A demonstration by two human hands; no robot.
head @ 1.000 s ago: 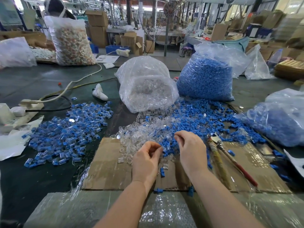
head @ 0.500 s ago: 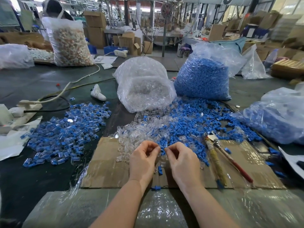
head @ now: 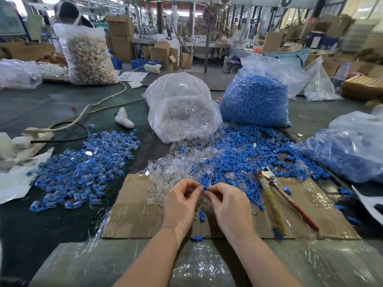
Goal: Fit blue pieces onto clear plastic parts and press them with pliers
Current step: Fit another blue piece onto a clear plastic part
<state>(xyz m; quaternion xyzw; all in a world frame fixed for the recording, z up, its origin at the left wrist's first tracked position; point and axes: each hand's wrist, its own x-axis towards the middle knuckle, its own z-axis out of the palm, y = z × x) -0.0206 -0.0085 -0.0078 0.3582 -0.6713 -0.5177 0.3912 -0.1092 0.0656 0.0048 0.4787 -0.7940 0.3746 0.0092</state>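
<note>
Bright, even daylight enters from windows (head: 360, 9) at the far right, glare glints off the plastic wrap (head: 199, 264), wide-angle bending curves the edges, and the background is soft.

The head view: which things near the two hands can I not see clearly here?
- What the left hand and right hand pinch between them: too small, covered by the fingertips.
- The pliers: their tip is partly buried in the loose blue pieces.
- The far workshop: blurred.
- The bag of blue parts on the right: cut off by the picture's edge.
</note>
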